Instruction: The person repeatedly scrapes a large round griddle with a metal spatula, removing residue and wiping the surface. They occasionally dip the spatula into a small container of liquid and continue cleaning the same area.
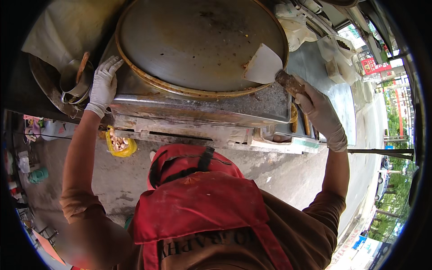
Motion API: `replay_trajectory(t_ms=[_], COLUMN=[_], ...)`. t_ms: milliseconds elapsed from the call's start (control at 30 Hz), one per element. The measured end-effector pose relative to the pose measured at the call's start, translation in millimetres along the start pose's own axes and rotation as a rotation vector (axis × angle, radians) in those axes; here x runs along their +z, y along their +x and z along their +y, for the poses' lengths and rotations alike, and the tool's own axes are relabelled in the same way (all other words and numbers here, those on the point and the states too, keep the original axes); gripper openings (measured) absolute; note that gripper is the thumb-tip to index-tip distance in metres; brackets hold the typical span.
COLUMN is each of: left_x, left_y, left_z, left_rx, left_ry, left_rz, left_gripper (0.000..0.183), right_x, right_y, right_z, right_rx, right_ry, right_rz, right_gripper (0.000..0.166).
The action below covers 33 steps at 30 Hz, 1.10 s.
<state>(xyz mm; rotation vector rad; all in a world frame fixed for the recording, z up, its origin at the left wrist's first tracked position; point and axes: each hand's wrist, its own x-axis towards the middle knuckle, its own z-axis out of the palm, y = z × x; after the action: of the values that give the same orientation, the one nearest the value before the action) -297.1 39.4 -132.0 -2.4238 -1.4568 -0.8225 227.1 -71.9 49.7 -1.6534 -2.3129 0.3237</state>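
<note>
My right hand [322,113], in a pale glove, grips the worn wooden handle of a wide metal scraper [264,65]. Its blade lies over the right side of a large round griddle [189,50], with brownish residue along the blade's left edge. Dark crumbs dot the griddle's surface. My left hand [105,84], gloved as well, rests on the metal stove top left of the griddle's rim, fingers stretched out and holding nothing. Just left of it stands a metal pot [77,79] with a wooden-handled tool [82,66] in it.
Wooden-handled tools [306,124] lie below my right hand. Clear plastic containers [337,69] stand on the metal side counter [308,64], behind plastic bags [297,32]. A yellow bag of eggshells [122,143] sits below the stove's front edge. A street with trees [396,195] runs at right.
</note>
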Motion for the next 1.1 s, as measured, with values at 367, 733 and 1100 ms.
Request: replay_trajectory(t_ms=[367, 733, 1100], left_x=[-2.4, -4.1, -3.3], left_y=[6.3, 4.1, 3.7], left_z=[0.4, 3.4, 1.0], left_rx=[0.020, 0.026, 0.021], left_ry=[0.040, 0.034, 0.007], left_rz=[-0.028, 0.013, 0.007], left_gripper=[0.049, 0.049, 0.051], right_x=[3.6, -27.5, -38.8], right_y=[84.6, 91.1, 75.8], right_z=[18.2, -25.0, -59.7], right_rx=[-0.488, -0.485, -0.020], right_ry=[-0.442, -0.725, -0.494], right_rz=[-0.546, -0.854, -0.929], right_gripper=[0.036, 0.031, 0.038])
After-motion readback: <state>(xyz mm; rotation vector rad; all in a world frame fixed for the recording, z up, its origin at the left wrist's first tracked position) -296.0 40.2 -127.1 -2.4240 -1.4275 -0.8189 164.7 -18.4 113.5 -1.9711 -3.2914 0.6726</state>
